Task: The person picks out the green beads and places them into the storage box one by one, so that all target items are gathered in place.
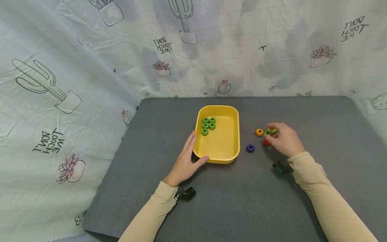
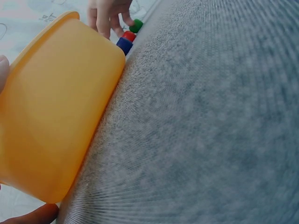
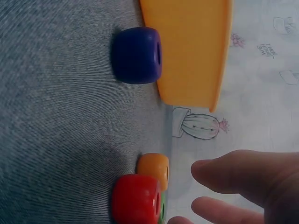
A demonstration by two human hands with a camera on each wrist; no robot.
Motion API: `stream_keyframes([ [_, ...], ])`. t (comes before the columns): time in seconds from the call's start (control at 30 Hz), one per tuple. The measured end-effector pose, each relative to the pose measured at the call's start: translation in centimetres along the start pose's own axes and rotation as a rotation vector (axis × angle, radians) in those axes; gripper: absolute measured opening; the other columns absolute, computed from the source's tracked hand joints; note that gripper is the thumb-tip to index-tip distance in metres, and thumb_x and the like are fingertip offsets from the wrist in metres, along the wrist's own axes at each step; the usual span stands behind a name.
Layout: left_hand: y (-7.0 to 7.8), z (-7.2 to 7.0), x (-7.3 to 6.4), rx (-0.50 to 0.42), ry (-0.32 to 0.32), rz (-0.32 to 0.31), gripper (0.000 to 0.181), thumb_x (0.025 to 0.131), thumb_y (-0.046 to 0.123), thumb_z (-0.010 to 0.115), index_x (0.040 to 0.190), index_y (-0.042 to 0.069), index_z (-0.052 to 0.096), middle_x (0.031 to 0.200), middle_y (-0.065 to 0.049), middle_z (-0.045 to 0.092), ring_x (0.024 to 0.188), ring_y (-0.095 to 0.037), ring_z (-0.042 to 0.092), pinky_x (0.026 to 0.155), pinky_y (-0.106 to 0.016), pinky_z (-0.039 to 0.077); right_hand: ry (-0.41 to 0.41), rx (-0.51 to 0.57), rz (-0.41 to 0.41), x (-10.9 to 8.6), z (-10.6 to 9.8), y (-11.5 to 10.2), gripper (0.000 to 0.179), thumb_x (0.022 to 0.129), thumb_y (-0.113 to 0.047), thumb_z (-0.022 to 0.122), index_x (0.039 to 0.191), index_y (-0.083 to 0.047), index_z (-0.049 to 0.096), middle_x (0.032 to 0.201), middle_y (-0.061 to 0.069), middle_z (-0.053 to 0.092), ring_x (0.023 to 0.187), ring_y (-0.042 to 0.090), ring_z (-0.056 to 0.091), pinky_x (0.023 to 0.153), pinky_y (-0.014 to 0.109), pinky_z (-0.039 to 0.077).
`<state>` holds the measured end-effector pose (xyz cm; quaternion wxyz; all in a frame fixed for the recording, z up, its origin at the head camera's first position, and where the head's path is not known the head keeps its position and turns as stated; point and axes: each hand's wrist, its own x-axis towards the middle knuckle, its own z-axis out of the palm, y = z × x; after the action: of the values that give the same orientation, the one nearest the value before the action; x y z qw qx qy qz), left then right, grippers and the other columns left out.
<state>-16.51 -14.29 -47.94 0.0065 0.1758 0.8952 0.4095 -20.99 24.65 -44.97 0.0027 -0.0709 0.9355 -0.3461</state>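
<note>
My left hand (image 1: 185,164) rests against the yellow tray (image 1: 223,148), straight fingers along its left wall and thumb at the near rim. Several green beads (image 1: 205,125) stand grouped in the tray's left part. To the right of the tray, my right hand (image 1: 284,138) reaches over the loose beads, thumb and fingers apart. Below these fingers are a red bead (image 1: 266,143) and a green bead (image 2: 136,26), with yellow-green (image 1: 273,130) showing at the fingertips in the head view. An orange bead (image 1: 259,132) lies just left of them.
A dark blue bead (image 1: 250,148) lies between the tray and my right hand. The grey table (image 1: 242,201) ends at the back against a white cloth (image 1: 235,60) printed with cacti. Each wrist carries a black device (image 1: 185,193) on a strap.
</note>
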Motion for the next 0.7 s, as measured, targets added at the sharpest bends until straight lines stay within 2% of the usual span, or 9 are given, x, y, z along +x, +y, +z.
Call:
stream_keyframes([
  [0.23,0.11,-0.13,-0.03,-0.002,0.001,-0.002,0.099,0.097,0.052,0.071,0.169,0.017,0.014,0.177,0.010,0.003,0.161,-0.012,0.015,0.126,-0.053,0.027,0.010,-0.019,-0.030,-0.04,0.28,-0.10,0.047,0.100,-0.018,0.068,0.141,0.004,0.058,0.131,0.029,0.059,0.091,0.036,0.072,0.070,0.048,0.059],
  [0.47,0.17,-0.09,-0.14,0.004,-0.002,-0.007,0.099,0.097,0.052,0.072,0.169,0.015,0.014,0.177,0.007,0.004,0.161,-0.013,0.016,0.125,-0.054,0.028,0.001,-0.025,-0.046,0.04,0.63,0.02,0.046,0.097,-0.015,0.072,0.138,0.002,0.060,0.107,0.024,0.075,0.078,0.025,0.075,0.069,0.047,0.059],
  [0.53,0.18,-0.09,-0.17,0.009,-0.001,-0.004,0.100,0.096,0.053,0.071,0.169,0.014,0.015,0.177,0.005,0.005,0.161,-0.014,0.017,0.125,-0.054,0.029,0.002,-0.027,-0.048,0.04,0.67,0.03,0.046,0.096,-0.014,0.073,0.138,0.002,0.061,0.109,0.023,0.075,0.082,0.027,0.075,0.069,0.046,0.059],
  [0.7,0.19,-0.14,-0.21,0.010,0.002,0.003,0.100,0.096,0.056,0.071,0.169,0.014,0.015,0.177,0.009,0.004,0.161,-0.015,0.018,0.125,-0.054,0.029,0.023,-0.030,-0.062,0.07,0.73,-0.09,0.044,0.096,-0.012,0.072,0.137,0.001,0.062,0.123,0.026,0.071,0.091,0.035,0.075,0.067,0.041,0.058],
])
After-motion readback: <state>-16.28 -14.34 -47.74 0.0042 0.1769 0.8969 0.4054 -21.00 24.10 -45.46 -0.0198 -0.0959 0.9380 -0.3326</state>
